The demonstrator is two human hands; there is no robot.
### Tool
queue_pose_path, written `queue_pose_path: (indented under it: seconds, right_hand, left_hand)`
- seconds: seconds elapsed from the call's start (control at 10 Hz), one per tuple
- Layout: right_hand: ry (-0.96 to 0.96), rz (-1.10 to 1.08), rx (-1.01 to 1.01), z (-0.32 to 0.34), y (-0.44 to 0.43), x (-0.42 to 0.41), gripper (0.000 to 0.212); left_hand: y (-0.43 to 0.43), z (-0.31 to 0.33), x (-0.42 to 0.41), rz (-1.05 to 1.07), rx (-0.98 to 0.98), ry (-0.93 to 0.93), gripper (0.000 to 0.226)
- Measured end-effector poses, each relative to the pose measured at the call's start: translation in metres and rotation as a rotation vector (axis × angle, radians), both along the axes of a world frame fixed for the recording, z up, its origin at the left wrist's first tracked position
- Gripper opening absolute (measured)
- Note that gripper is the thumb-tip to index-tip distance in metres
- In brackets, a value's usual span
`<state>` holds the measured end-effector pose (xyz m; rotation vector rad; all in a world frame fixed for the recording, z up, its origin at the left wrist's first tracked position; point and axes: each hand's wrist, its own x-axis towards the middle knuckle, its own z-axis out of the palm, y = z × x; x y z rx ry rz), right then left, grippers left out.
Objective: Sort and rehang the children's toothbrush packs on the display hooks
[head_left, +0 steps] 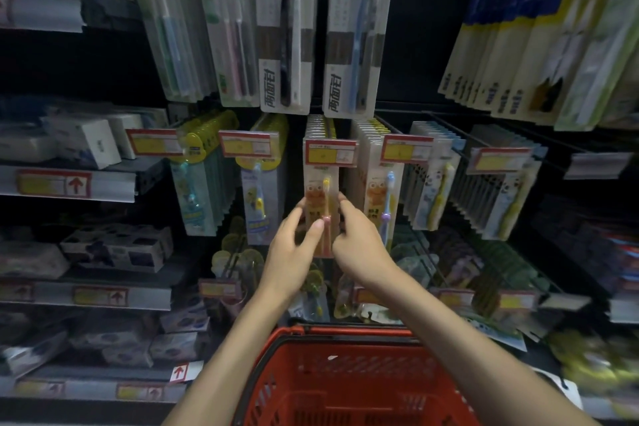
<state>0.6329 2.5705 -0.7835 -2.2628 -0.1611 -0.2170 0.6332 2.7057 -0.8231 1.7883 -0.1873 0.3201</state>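
- Head view, left fingers (pixel 299 209): tucked behind the left edge of the orange toothbrush pack (pixel 321 194), thumb laid across its lower front. A pinch, closed only to the thickness of the card.
- Opposite side, right fingers (pixel 344 202): curled onto the right edge of the same pack, index tip highest, lower fingers bent against the edge. Likewise a pinch, nothing else held.
- Both hands, left hand (pixel 294 247) and right hand (pixel 359 242): level with each other, one on each side of the pack, about equally near to it, neither clearly leading.
- Pack position: upright, long axis vertical, frontmost in the middle row, straight far of both hands. Top end tucked under the price tag (pixel 330 153).
- Deciding relation, as a judgement: hang hole at the top end, well clear of the fingers, with the grip on the lower half. Hook hidden behind the tag, so on or off the hook not to be told.
- Next move, as a judgement: travel along the hook's near-far line, card kept upright and square to avoid snagging.
- Neighbours: blue-brush pack (pixel 380 204) just right; yellow-character pack (pixel 259 204) to the left, apart.
- Near side: red basket (pixel 363 372) below the forearms.
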Motion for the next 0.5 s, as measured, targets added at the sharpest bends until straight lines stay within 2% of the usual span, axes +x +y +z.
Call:
queue_pose_path:
  seconds: [0.2,0.5]
  right_hand:
    - [0.000,-0.021,-0.119,0.023,-0.010,-0.035,0.068]
    - [-0.043,0.041,-0.324,0.022,-0.051,-0.083,0.072]
  left_hand:
    - [0.008,-0.004,-0.010,0.014,0.113,0.015,0.064]
    - [0.020,0.006,-0.058,0.057,0.391,0.027,0.061]
